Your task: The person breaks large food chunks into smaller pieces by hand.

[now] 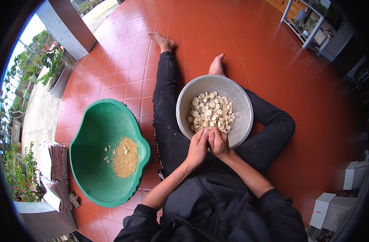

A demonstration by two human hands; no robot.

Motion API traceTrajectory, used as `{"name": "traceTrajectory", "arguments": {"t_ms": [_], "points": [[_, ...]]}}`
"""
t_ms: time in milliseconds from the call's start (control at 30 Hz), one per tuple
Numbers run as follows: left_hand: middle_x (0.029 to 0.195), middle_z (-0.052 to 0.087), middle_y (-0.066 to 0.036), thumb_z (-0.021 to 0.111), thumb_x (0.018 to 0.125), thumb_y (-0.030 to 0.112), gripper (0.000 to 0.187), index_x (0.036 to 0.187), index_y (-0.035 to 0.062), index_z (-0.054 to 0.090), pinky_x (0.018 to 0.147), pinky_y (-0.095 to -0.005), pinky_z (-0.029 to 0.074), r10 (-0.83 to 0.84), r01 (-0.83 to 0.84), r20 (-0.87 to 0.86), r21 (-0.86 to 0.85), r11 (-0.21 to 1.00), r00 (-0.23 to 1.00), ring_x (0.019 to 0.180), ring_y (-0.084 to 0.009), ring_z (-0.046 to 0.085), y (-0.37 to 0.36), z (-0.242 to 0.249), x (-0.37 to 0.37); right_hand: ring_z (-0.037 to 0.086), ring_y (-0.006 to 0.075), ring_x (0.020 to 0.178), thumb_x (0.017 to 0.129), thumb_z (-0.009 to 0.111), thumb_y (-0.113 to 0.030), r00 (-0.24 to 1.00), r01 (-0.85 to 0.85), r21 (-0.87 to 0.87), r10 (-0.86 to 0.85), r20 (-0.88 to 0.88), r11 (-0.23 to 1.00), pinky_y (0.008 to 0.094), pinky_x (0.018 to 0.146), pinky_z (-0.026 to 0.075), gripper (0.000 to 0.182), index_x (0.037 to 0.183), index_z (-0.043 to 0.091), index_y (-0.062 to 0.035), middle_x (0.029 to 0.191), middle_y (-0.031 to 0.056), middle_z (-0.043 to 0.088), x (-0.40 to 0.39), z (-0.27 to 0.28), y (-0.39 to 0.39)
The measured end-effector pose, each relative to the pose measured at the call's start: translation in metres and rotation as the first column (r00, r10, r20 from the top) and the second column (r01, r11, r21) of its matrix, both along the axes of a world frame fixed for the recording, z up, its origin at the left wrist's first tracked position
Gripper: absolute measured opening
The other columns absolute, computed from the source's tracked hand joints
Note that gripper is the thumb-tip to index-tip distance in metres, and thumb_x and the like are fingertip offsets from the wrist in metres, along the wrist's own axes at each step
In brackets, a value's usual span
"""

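A round grey metal basin (244, 107) rests on my lap between my legs. Pale, roundish dried slices (212, 109) are heaped in its middle. My left hand (198, 147) and my right hand (219, 143) meet over the near rim, thumbs side by side and fingers curled in. Both are closed at the edge of the heap; whatever lies between the fingertips is hidden. To my left on the floor stands a green plastic basin (93, 155) with a wavy rim. It holds a mound of tan grain-like bits (126, 159) and a few pale pieces.
Red tiled floor (200, 24) surrounds me, with my outstretched leg (165, 92) between the two basins. Stacks of folded paper-like material (58, 161) stand left of the green basin. A pillar (69, 30) and potted plants (61, 80) are far left; white boxes (322, 209) lie at right.
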State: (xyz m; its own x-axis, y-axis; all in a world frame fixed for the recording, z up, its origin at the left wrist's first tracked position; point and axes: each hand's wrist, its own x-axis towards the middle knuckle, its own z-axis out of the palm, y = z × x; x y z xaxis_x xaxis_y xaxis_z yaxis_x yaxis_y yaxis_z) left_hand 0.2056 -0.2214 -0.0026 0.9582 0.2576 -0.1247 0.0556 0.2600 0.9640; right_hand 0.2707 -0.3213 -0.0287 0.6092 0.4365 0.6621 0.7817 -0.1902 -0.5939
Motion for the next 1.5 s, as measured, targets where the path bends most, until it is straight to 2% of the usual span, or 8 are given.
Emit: {"name": "traceTrajectory", "arguments": {"t_ms": [100, 200, 267, 300, 567, 867, 1167, 1500], "points": [[0.065, 0.044, 0.002, 0.041, 0.103, 0.026, 0.034, 0.080, 0.0020, 0.048, 0.052, -0.0249, 0.033, 0.038, -0.046, -0.065, -0.130, 0.990, 0.997, 0.062, -0.0054, 0.038, -0.003, -0.011, 0.004, 0.055, 0.0390, 0.057, 0.095, 0.048, -0.011, 0.999, 0.018, -0.026, -0.020, -0.047, 0.999, 0.0459, 0.051, 0.043, 0.018, 0.081, 0.047, 0.0001, 0.064, 0.0193, 0.051, 0.000, -0.004, 0.003], [0.065, 0.045, 0.001, 0.041, 0.103, 0.026, 0.031, 0.083, 0.0052, 0.050, 0.051, -0.0249, 0.033, 0.119, -0.120, 0.010, 0.128, 0.985, 0.993, 0.057, -0.0071, 0.039, 0.001, -0.017, 0.009, 0.055, 0.0404, 0.058, 0.096, 0.047, -0.012, 0.990, 0.010, -0.013, -0.012, -0.137, 1.000, 0.0460, 0.051, 0.042, 0.019, 0.081, 0.047, 0.0003, 0.065, 0.0203, 0.051, 0.003, -0.008, 0.007], [0.064, 0.049, -0.019, 0.043, 0.101, 0.021, 0.031, 0.081, -0.0017, 0.047, 0.055, -0.0396, 0.039, 0.129, -0.170, 0.114, 0.520, 0.837, 0.985, 0.056, -0.0332, 0.049, 0.005, 0.001, 0.010, 0.055, 0.0409, 0.059, 0.096, 0.046, -0.012, 0.980, -0.006, 0.003, 0.006, -0.199, 1.000, 0.0459, 0.051, 0.041, 0.019, 0.082, 0.047, 0.0004, 0.065, 0.0205, 0.051, 0.007, -0.009, 0.008], [0.068, 0.048, -0.027, 0.044, 0.100, 0.019, 0.029, 0.081, -0.0028, 0.046, 0.058, -0.0445, 0.040, 0.106, -0.159, 0.128, 0.552, 0.818, 0.986, 0.062, -0.0445, 0.049, 0.007, 0.008, 0.011, 0.055, 0.0410, 0.059, 0.096, 0.046, -0.012, 0.979, 0.004, 0.019, 0.000, -0.202, 1.000, 0.0456, 0.051, 0.041, 0.019, 0.082, 0.047, 0.0002, 0.066, 0.0205, 0.051, 0.007, -0.006, 0.009], [0.068, 0.050, -0.025, 0.047, 0.098, 0.016, 0.025, 0.080, -0.0017, 0.046, 0.057, -0.0457, 0.040, 0.098, -0.232, 0.243, 0.616, 0.753, 0.965, 0.064, -0.0438, 0.052, 0.008, 0.007, 0.010, 0.055, 0.0391, 0.059, 0.097, 0.046, -0.015, 0.980, 0.028, 0.020, -0.023, -0.196, 0.999, 0.0448, 0.052, 0.040, 0.023, 0.079, 0.047, -0.0013, 0.064, 0.0187, 0.050, 0.007, -0.001, 0.009], [0.072, 0.050, -0.018, 0.053, 0.094, 0.012, 0.019, 0.080, 0.0007, 0.048, 0.055, -0.0455, 0.043, 0.039, -0.319, 0.357, 0.775, 0.545, 0.933, 0.064, -0.0399, 0.054, 0.012, 0.010, 0.008, 0.055, 0.0398, 0.058, 0.097, 0.046, -0.017, 0.974, 0.070, 0.057, -0.056, -0.220, 0.996, 0.0455, 0.050, 0.039, 0.026, 0.077, 0.047, -0.0017, 0.063, 0.0192, 0.051, 0.003, 0.016, 0.013], [0.067, 0.048, -0.019, 0.051, 0.094, 0.009, 0.021, 0.076, -0.0004, 0.046, 0.054, -0.0439, 0.041, 0.055, -0.335, 0.386, 0.710, 0.619, 0.921, 0.059, -0.0393, 0.051, 0.009, 0.014, 0.007, 0.055, 0.0370, 0.058, 0.095, 0.050, -0.012, 0.998, 0.060, 0.058, -0.059, -0.028, 0.997, 0.0441, 0.051, 0.042, 0.018, 0.080, 0.047, -0.0011, 0.066, 0.0165, 0.051, 0.006, 0.015, 0.013], [0.064, 0.049, -0.022, 0.043, 0.100, 0.017, 0.030, 0.078, -0.0029, 0.044, 0.052, -0.0408, 0.038, 0.157, -0.227, 0.181, 0.483, 0.846, 0.971, 0.055, -0.0344, 0.051, 0.005, 0.004, 0.012, 0.054, 0.0383, 0.056, 0.096, 0.047, -0.014, 0.996, 0.089, 0.020, -0.090, 0.017, 0.996, 0.0461, 0.051, 0.041, 0.017, 0.086, 0.047, -0.0009, 0.063, 0.0174, 0.052, 0.011, 0.002, 0.017]]}}
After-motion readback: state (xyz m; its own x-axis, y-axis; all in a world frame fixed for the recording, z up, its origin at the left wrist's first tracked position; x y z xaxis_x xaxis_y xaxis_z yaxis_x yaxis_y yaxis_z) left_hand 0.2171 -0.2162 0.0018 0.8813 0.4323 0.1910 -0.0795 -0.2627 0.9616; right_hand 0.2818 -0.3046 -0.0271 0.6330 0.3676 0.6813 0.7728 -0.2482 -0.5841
